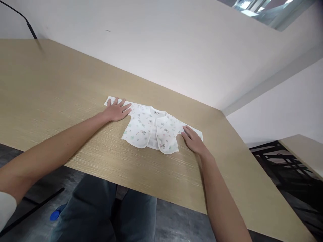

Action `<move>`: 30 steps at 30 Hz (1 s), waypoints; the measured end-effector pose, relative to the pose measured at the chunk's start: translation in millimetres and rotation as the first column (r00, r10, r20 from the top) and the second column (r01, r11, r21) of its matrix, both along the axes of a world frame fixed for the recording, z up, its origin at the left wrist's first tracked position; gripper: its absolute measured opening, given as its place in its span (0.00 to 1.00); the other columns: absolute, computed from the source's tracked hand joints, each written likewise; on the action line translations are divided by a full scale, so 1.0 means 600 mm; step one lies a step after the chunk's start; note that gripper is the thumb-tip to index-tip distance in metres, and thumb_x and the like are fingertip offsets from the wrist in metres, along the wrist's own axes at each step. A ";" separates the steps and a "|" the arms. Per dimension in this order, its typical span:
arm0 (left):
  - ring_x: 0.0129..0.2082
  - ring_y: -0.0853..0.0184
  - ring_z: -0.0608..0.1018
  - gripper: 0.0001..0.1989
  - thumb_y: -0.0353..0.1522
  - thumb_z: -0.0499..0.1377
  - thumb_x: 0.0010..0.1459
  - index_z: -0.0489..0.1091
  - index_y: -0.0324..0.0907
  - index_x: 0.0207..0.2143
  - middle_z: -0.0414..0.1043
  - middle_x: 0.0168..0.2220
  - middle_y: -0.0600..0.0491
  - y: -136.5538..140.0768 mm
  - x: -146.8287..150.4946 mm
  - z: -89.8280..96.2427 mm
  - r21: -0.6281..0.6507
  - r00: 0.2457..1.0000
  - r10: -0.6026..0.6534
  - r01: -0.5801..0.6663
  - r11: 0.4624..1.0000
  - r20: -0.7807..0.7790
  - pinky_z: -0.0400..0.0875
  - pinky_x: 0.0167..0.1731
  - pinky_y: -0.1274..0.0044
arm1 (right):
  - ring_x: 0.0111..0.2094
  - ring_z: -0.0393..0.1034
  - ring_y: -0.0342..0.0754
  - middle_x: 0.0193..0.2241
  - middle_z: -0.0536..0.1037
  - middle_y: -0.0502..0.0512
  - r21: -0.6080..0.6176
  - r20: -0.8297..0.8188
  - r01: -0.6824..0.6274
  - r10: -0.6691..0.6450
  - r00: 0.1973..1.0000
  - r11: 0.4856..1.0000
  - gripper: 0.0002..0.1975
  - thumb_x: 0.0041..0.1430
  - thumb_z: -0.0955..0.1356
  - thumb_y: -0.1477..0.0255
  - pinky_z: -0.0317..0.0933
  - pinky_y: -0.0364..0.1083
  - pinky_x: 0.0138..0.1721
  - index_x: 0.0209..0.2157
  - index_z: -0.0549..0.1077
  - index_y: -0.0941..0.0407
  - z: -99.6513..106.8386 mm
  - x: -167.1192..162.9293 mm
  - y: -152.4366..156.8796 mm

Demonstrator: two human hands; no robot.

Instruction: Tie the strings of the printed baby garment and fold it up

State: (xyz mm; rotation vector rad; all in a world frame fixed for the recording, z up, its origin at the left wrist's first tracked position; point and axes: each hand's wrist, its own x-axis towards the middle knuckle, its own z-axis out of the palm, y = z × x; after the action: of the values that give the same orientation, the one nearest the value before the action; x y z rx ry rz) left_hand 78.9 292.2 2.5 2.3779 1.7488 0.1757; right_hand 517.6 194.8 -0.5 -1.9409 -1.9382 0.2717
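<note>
A small white baby jacket (141, 127) with a scattered print lies spread on the table, its neckline toward the wall and its front edges parted at the hem. Both sleeves stretch out sideways. My left hand (117, 110) rests on the left sleeve with its fingers spread, covering part of it. On the other sleeve lies my right hand (193, 138), fingers extended and fairly close together over the cloth. Neither hand grips the fabric; both press flat.
The wood-grain table (161, 174) meets a white wall (151, 43) along its far edge. A black cable (27, 23) hangs at the far left. Below the near edge are my legs (101, 208) and a blue round object (55, 215) on the floor. Dark metal framing (290, 171) stands at right.
</note>
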 end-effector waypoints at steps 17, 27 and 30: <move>0.73 0.40 0.42 0.35 0.54 0.35 0.69 0.51 0.54 0.72 0.40 0.75 0.51 0.003 0.004 -0.006 0.043 1.000 -0.024 0.024 0.999 -0.004 0.34 0.66 0.44 | 0.20 0.46 0.40 0.17 0.58 0.47 -0.286 -0.277 -0.513 0.443 0.853 0.809 0.25 0.67 0.65 0.54 0.40 0.44 0.22 0.26 0.79 0.57 0.100 -0.207 -0.100; 0.69 0.52 0.58 0.29 0.46 0.42 0.71 0.65 0.41 0.64 0.58 0.69 0.45 -0.049 0.048 0.033 0.384 0.957 -0.228 0.146 0.911 0.177 0.47 0.68 0.57 | 0.39 0.76 0.51 0.39 0.83 0.57 0.204 -0.253 -0.328 0.373 0.893 0.922 0.16 0.68 0.65 0.62 0.70 0.50 0.41 0.44 0.81 0.54 0.089 -0.199 -0.085; 0.67 0.55 0.63 0.28 0.45 0.46 0.70 0.68 0.37 0.61 0.62 0.66 0.43 -0.079 0.092 0.026 0.381 0.898 -0.424 0.355 0.854 0.115 0.52 0.68 0.63 | 0.57 0.71 0.58 0.53 0.79 0.62 0.376 -0.019 -0.295 0.326 0.945 0.878 0.19 0.67 0.63 0.65 0.63 0.61 0.60 0.53 0.77 0.56 0.043 -0.198 -0.038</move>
State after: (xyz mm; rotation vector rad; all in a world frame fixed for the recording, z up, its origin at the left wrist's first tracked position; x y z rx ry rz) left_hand 134.2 245.1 17.8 2.7920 1.1880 0.6873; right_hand 399.0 171.8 25.1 -1.3584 -2.0669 0.0607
